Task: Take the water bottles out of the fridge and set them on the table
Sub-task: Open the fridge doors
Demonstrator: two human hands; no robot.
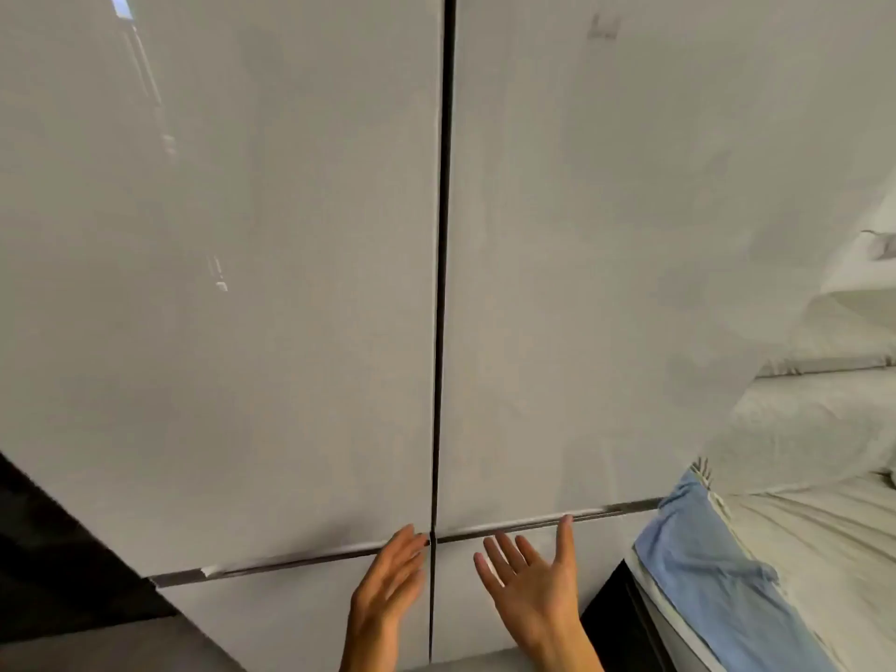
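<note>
At the fridge (pixel 291 283) doors' bottom edge, left hand (pixel 388 579) and right hand (pixel 528 584) spread wide, empty; bottles unseen, probably cold, slippery, so grab mid-body.

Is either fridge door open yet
No, both upper fridge doors are shut flush along the centre seam, and the left hand and right hand are empty below them.

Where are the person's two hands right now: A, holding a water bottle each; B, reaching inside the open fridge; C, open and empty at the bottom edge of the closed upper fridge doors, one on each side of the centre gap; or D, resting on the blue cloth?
C: the left hand and right hand are open and empty at the lower edge of the shut upper fridge doors, flanking the centre gap.
</note>
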